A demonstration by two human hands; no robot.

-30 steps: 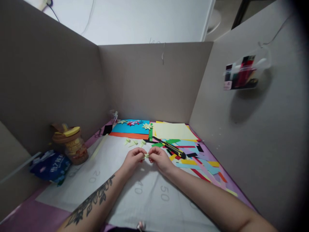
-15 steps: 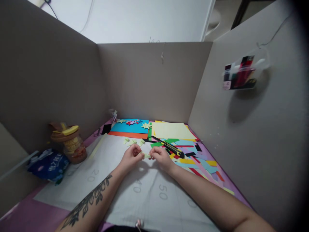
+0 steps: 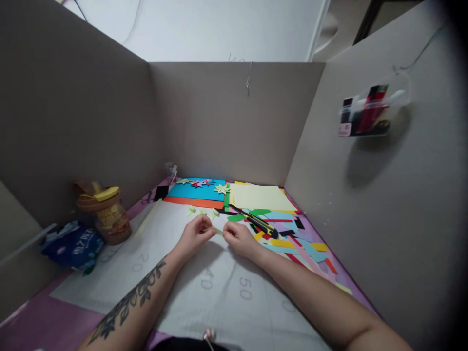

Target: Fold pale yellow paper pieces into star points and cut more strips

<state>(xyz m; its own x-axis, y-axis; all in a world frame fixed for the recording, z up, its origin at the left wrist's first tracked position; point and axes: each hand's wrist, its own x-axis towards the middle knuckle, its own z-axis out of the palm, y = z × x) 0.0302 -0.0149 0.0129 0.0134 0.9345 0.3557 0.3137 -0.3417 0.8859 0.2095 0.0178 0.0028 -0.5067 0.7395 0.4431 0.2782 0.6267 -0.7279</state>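
Note:
Between my two hands is a small pale green paper strip [image 3: 218,231], pinched at both ends. My left hand [image 3: 196,234] grips its left end, thumb against curled fingers. At the other end my right hand [image 3: 239,238] closes over the paper, hiding part of it. Just beyond the hands lie several small folded pale green paper pieces [image 3: 214,213] on the white sheet [image 3: 183,292] marked with numbers. A black and yellow utility knife [image 3: 261,223] rests on paper scraps to the right of my right hand.
Folded paper stars [image 3: 221,189] lie on and beside blue paper [image 3: 197,192] at the back. Cream sheets [image 3: 261,197] are stacked right of them. Coloured strips [image 3: 310,251] cover the right side. A lidded cup [image 3: 109,217] and blue packet [image 3: 73,247] stand left. Grey panels [image 3: 234,122] enclose the table.
My right hand has turned inward and covers more of the paper's right end. The strip now tilts down to the right. Both hands stay close together; the view has shifted slightly.

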